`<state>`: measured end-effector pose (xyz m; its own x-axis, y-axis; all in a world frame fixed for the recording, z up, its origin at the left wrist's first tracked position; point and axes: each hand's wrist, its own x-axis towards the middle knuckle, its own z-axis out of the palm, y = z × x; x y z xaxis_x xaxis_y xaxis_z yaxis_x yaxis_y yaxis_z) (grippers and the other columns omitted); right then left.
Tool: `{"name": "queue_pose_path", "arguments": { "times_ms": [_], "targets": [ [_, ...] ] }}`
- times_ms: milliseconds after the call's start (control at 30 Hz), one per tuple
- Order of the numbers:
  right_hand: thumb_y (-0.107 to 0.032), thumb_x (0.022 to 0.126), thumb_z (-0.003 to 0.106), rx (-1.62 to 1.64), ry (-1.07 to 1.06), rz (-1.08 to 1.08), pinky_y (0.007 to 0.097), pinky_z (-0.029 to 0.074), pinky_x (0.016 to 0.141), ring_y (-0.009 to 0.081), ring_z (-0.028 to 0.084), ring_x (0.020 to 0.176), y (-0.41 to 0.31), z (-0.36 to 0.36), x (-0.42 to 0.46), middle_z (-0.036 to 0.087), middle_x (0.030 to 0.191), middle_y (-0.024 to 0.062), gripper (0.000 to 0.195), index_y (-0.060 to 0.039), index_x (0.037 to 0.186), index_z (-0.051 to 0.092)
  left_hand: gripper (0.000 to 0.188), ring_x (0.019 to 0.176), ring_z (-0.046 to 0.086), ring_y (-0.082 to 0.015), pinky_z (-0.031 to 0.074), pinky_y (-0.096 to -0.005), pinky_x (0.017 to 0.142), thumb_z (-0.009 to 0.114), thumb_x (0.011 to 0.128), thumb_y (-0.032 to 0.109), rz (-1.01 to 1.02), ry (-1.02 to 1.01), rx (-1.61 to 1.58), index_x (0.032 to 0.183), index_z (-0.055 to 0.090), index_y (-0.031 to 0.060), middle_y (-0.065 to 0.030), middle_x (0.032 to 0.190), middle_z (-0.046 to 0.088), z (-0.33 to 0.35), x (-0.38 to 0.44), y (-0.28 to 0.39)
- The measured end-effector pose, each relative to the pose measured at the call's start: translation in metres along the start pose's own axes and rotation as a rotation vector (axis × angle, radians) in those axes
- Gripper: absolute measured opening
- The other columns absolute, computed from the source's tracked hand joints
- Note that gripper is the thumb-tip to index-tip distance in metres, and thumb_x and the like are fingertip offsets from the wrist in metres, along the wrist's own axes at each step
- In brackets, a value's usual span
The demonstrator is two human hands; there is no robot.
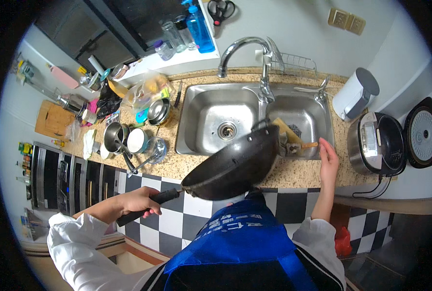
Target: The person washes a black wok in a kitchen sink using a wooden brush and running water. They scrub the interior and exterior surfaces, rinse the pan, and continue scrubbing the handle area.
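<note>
My left hand (pixel 140 203) grips the black handle of a dark wok (pixel 234 163), which is tilted over the front edge of the double sink. The wok's far end, with a small black side handle, overhangs the divider between the basins. My right hand (pixel 328 160) is raised at the front right corner of the right basin (pixel 312 122), fingers close to the tip of a wooden handle (pixel 309 145). Whether they touch it I cannot tell. A yellowish cloth or sponge (pixel 287 131) and a dark scouring pad (pixel 295 128) lie in that basin. The left basin (pixel 208 109) has a drain strainer.
A chrome faucet (pixel 265 80) rises behind the sink. An open rice cooker (pixel 376 142) and a white electric kettle (pixel 356 92) stand at the right. Left of the sink are metal pots (pixel 114 136), bowls, a knife (pixel 178 94) and a clear jug (pixel 156 150).
</note>
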<state>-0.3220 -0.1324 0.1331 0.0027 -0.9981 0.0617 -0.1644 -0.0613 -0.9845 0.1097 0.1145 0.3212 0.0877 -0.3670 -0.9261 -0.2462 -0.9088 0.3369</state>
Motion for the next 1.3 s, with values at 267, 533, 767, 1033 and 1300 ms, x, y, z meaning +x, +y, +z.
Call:
{"name": "queue_pose_path", "arguments": {
  "times_ms": [267,533,767,1033,1300],
  "targets": [
    [-0.014,0.098,0.052,-0.030,-0.060,-0.039,0.0262,0.041,0.092,0.0147,0.055,0.107,0.015,0.008,0.029,0.059,0.120,0.0072,0.026,-0.0019,0.118,0.063,0.018,0.045,0.049,-0.0103,0.041,-0.0247,0.041,0.065,0.074,-0.002,-0.024,-0.078,-0.395,0.082,0.049,0.0021,-0.0030,0.059,0.050,-0.006,-0.007,0.038],
    [-0.010,0.097,0.052,-0.041,-0.166,-0.035,0.0252,0.042,0.092,0.0141,0.056,0.106,0.016,0.035,0.054,0.062,0.116,0.0078,0.025,0.0014,0.117,0.062,0.013,0.043,0.045,-0.0099,0.039,-0.0251,0.041,0.061,0.077,-0.001,-0.136,-0.100,-0.560,0.078,0.048,0.0028,-0.0022,0.058,0.048,-0.015,-0.010,0.042],
    [-0.012,0.097,0.053,-0.056,-0.204,-0.084,0.0238,0.043,0.090,0.0130,0.057,0.105,0.011,0.064,0.066,0.063,0.114,0.0076,0.026,0.0012,0.118,0.062,0.013,0.041,0.045,-0.0097,0.036,-0.0226,0.040,0.060,0.076,-0.001,-0.128,-0.139,-0.650,0.074,0.048,0.0038,-0.0009,0.055,0.046,-0.021,-0.016,0.046],
    [-0.011,0.096,0.054,-0.004,-0.242,-0.064,0.0251,0.044,0.089,0.0146,0.058,0.102,0.015,0.092,0.066,0.063,0.113,0.0082,0.025,-0.0017,0.117,0.063,0.014,0.040,0.045,-0.0091,0.036,-0.0235,0.039,0.059,0.076,0.001,-0.096,-0.198,-0.739,0.076,0.046,0.0040,-0.0009,0.056,0.046,-0.025,-0.022,0.039],
    [-0.011,0.096,0.054,0.010,-0.364,-0.135,0.0256,0.045,0.085,0.0138,0.058,0.100,-0.005,0.143,0.052,0.063,0.112,0.0066,0.025,-0.0034,0.119,0.062,0.016,0.039,0.045,-0.0090,0.036,-0.0215,0.036,0.059,0.074,-0.002,-0.025,-0.273,-0.956,0.079,0.045,0.0029,-0.0006,0.057,0.046,-0.013,-0.031,0.000]
  ]
}}
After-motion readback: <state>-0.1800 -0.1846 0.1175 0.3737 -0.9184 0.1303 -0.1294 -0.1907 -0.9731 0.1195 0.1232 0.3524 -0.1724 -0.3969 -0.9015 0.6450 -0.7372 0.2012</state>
